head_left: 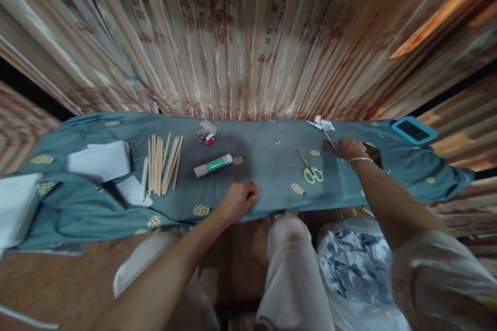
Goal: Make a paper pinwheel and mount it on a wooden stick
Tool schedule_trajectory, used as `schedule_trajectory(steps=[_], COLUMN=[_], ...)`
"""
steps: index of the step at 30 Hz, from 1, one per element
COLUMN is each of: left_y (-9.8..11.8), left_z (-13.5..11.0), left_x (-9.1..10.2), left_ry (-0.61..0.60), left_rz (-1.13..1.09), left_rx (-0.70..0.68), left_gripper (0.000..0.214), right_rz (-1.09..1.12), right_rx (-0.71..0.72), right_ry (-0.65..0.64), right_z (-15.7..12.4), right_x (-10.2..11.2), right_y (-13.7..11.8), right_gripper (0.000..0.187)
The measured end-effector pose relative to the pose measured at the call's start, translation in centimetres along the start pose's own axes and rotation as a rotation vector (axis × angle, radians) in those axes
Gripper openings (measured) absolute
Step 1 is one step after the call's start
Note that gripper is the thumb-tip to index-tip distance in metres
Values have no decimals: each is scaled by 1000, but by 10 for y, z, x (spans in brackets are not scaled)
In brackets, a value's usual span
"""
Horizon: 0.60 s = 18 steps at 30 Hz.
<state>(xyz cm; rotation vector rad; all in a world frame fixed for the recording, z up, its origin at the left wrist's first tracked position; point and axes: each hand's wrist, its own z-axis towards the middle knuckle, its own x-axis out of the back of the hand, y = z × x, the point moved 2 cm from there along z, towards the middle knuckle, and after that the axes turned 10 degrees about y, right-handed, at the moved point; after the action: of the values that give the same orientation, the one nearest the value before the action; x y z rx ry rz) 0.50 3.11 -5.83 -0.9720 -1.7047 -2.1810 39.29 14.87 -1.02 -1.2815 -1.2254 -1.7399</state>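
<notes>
The wooden stick (329,138) is located at the far right of the worktop (267,176), its lower end apparently grasped by the right hand (348,149). Its long axis is directed away and leftward from the grip, toward the folded white paper (322,123). The left hand (240,199) is positioned well apart at the near edge, its grip relaxed, fingers loosely curled, nothing visibly held. The scissors (309,169) are placed between both hands.
</notes>
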Motion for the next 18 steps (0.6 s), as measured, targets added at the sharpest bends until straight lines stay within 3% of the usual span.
schedule_trajectory(steps=[4,8,15,18], left_y=[0,-1,-5,-11], left_z=[-3,-6,-16,-23], left_x=[0,5,32,47], left_ry=[14,42,179,242], left_rz=[-22,15,10,27], left_rx=[-20,-30,19,54], left_gripper=[17,17,15,14], right_rz=[-5,27,272,433], right_rx=[23,136,393,461], right_ry=[17,62,107,110], right_z=[-22,-52,-124,-152], right_x=[18,36,84,93], right_y=[-21,-57,-154,-191], right_gripper=[36,39,35,32])
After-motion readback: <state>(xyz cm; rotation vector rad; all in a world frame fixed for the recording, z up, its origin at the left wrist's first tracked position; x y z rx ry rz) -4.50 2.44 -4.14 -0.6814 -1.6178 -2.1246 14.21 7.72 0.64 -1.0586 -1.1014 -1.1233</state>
